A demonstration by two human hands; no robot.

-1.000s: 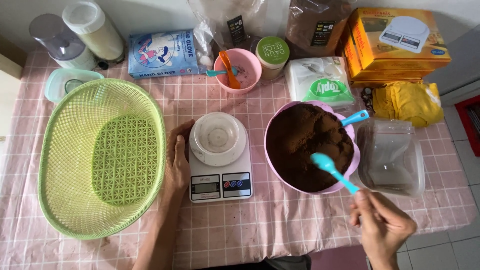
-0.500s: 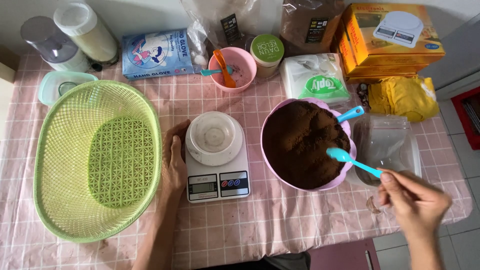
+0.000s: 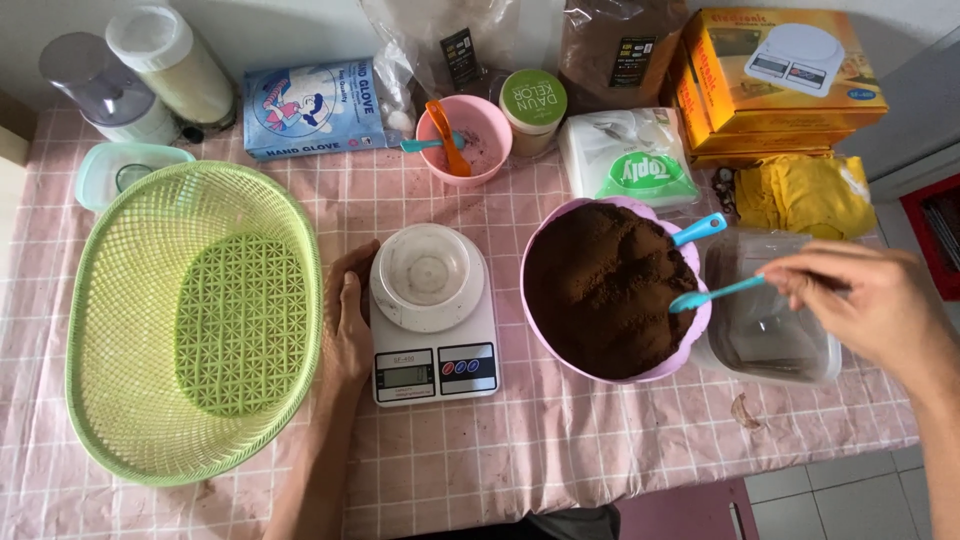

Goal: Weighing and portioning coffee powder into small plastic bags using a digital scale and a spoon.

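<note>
My right hand (image 3: 872,300) holds a blue plastic spoon (image 3: 712,295) by its handle, the bowl end at the right rim of a pink bowl (image 3: 545,340) heaped with dark brown powder (image 3: 602,288). A second blue spoon (image 3: 698,229) sticks out of the powder at the far right. My left hand (image 3: 347,325) rests flat against the left side of a white kitchen scale (image 3: 434,345), which carries a small round clear container (image 3: 426,270).
A large green plastic basket (image 3: 190,320) lies at the left. A clear plastic tub (image 3: 775,325) sits under my right hand. At the back stand a small pink bowl (image 3: 466,140) with spoons, jars, a glove box, tissue pack, yellow cloth and an orange carton.
My right hand has swung the blue spoon from above the front of the bowl out to its right rim. The left hand has stayed by the scale.
</note>
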